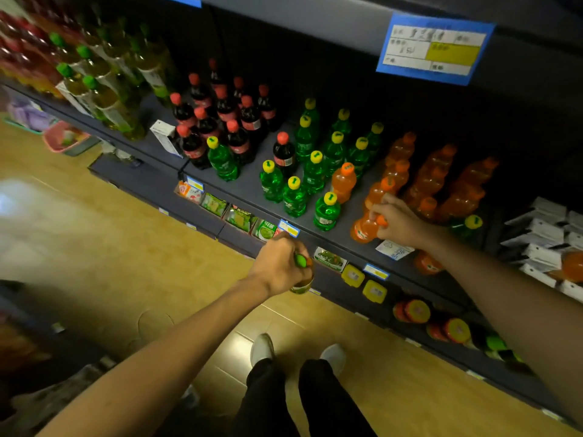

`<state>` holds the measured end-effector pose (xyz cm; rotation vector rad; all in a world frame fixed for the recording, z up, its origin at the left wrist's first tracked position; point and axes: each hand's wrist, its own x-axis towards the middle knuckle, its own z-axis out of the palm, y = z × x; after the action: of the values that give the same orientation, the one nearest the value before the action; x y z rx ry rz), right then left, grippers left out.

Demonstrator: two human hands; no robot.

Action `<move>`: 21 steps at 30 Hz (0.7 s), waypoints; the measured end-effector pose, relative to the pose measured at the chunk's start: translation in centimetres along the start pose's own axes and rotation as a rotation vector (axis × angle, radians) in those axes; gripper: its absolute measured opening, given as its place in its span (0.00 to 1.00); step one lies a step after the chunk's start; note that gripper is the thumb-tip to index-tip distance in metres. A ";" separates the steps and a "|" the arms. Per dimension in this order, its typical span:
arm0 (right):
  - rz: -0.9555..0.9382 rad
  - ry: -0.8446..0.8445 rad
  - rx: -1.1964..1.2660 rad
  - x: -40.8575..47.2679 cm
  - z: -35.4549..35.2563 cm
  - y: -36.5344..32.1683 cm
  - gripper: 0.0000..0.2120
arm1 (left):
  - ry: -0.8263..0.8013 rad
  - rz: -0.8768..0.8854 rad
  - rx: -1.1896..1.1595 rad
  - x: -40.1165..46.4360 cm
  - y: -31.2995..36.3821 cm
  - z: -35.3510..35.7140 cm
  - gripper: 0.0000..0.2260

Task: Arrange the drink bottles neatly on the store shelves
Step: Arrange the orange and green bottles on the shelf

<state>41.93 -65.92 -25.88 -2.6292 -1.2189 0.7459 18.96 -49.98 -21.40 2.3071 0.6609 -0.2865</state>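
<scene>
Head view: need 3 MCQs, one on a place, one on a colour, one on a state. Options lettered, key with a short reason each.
1. Where is the orange soda bottle that the right hand grips?
A. At the front edge of the shelf
B. On the floor
C. In the pink basket

2. What colour are the caps on the bright green soda bottles?
A. Red
B. Yellow
C. White

3. What is the left hand doing?
A. Resting flat on the shelf
B. Hanging with nothing in it
C. Gripping a green-capped bottle off the shelf

Key:
1 A, the bottle stands near the shelf's front edge, just above a price tag.
2 B, every bright green bottle shows a yellow cap.
3 C, the fingers curl round the bottle's neck, in front of the shelf edge.
</scene>
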 end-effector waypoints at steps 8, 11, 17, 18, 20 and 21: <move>-0.013 -0.111 -0.078 2.2 1.9 0.7 0.11 | -0.005 -0.031 0.006 0.2 -0.1 -0.1 0.10; -0.011 -0.102 -0.081 2.8 2.2 0.9 0.09 | 0.002 -0.018 0.013 0.4 -0.2 0.0 0.10; -0.023 -0.070 -0.121 3.6 2.4 1.0 0.09 | -0.013 0.045 0.056 0.1 -0.2 0.3 0.12; -0.020 -0.070 -0.133 3.5 2.4 1.0 0.09 | -0.007 0.054 0.060 0.0 -0.2 0.4 0.12; -0.021 -0.058 -0.163 3.3 2.4 1.2 0.12 | 0.006 0.059 0.046 -0.2 -0.3 0.5 0.12; -0.026 -0.035 -0.176 3.1 2.5 1.3 0.15 | 0.015 0.059 0.035 -0.4 -0.4 0.4 0.12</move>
<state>43.24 -64.61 -29.63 -2.7433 -1.3851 0.7135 18.39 -50.19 -21.77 2.3596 0.5978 -0.2556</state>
